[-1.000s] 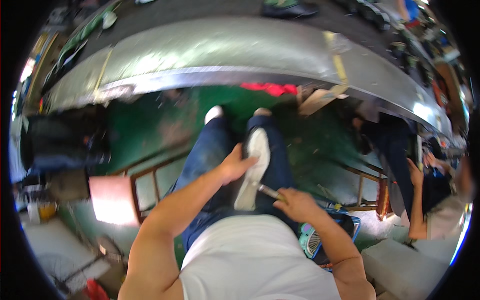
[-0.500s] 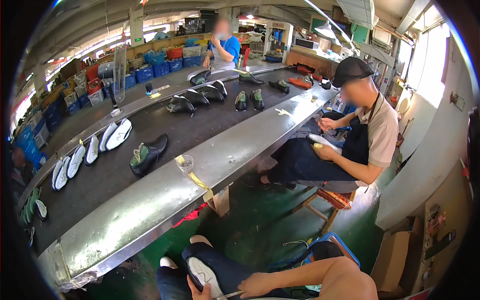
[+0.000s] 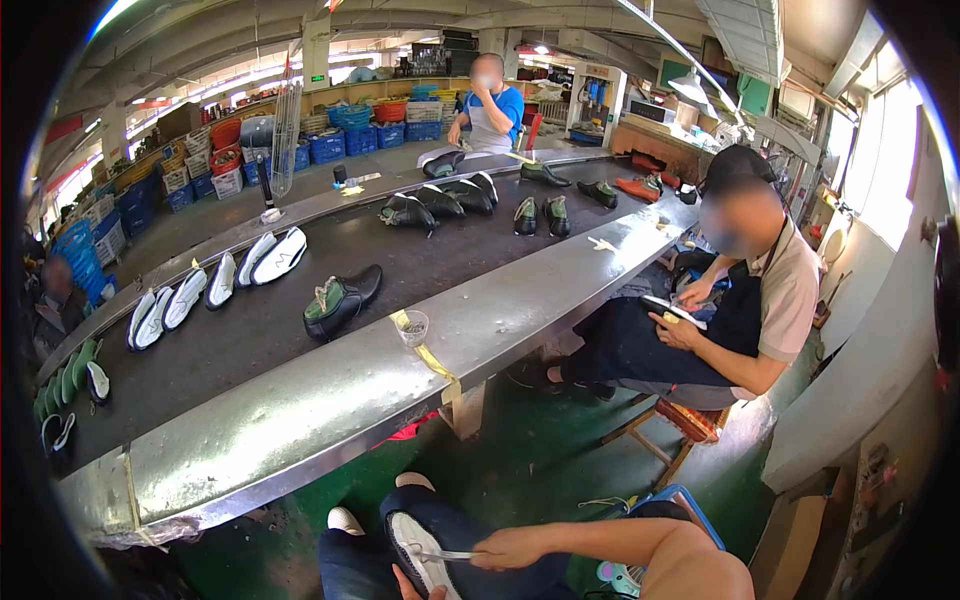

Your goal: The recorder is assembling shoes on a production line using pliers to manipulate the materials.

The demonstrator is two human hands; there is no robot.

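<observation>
Right hand: the right hand (image 3: pixel 512 548) is closing around a thin metal tool (image 3: pixel 447 554) and pressing its tip against the shoe sole.
Left hand: the left hand (image 3: pixel 418 588) is showing only partly at the lower edge, gripping the white shoe sole (image 3: pixel 411 542) from beneath; how far its fingers are closed I cannot tell.
Sole: it is lying on the person's lap, above the dark trousers (image 3: pixel 460 530), over the green floor (image 3: pixel 520 470).
Belt: a long conveyor belt (image 3: pixel 250 330) is carrying white soles (image 3: pixel 215 285) and black shoes (image 3: pixel 345 300).
Co-worker: a seated person (image 3: pixel 720 310) is working on another sole just beside the belt.
</observation>
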